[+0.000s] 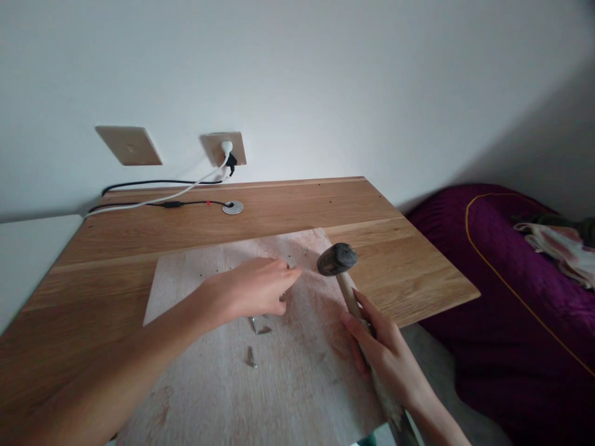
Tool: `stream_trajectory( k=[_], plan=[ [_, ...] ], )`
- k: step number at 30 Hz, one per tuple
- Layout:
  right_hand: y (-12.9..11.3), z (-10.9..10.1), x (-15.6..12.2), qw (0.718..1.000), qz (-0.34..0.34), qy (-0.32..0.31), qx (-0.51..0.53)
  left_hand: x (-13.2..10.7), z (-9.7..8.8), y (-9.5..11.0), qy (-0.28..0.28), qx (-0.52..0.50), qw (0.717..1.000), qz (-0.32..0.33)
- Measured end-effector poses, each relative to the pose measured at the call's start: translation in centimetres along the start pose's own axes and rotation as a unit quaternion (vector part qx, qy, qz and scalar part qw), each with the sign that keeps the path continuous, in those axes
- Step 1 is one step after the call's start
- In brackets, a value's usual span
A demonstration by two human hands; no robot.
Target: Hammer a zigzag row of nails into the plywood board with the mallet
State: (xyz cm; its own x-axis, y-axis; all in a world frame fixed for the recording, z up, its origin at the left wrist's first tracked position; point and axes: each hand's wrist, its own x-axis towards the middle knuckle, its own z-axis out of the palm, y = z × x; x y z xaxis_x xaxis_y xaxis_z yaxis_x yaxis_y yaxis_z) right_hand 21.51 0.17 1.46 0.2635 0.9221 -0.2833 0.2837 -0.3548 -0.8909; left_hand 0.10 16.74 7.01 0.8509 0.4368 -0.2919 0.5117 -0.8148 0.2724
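A pale, worn wooden board point(260, 378) lies on a wooden desk point(279, 210). My right hand point(383, 347) is wrapped round the wooden handle of a hammer point(337, 259), whose dark head hovers just above the board's far right part. My left hand point(253, 288) rests on the board to the left of the hammer head, its fingertips pinched together around something too small to make out, perhaps a nail. A few loose nails point(255, 341) lie on the board under and in front of that hand. Small holes dot the board's far part.
On the wall behind the desk are a blank plate point(129, 145) and a socket point(224, 148) with white and black plugs; cables point(158, 201) run across the desk's back to a round grommet point(232, 207). A purple-covered bed point(511, 291) stands to the right.
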Motion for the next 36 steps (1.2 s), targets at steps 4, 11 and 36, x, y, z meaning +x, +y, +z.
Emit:
stream_trajectory(
  k=[4, 11, 36],
  plan=[
    [-0.2, 0.0, 0.1, 1.0, -0.007, -0.01, -0.002, -0.1, 0.5, 0.5, 0.016, 0.021, 1.0, -0.005],
    [0.4, -0.2, 0.0, 1.0, -0.012, -0.01, -0.014, 0.1, -1.2, -2.5, 0.107, -0.118, 0.985, 0.063],
    [0.7, -0.4, -0.2, 1.0, -0.015, -0.009, -0.023, 4.5, 3.6, -7.0, 0.292, -0.314, 0.903, 0.033]
  ],
)
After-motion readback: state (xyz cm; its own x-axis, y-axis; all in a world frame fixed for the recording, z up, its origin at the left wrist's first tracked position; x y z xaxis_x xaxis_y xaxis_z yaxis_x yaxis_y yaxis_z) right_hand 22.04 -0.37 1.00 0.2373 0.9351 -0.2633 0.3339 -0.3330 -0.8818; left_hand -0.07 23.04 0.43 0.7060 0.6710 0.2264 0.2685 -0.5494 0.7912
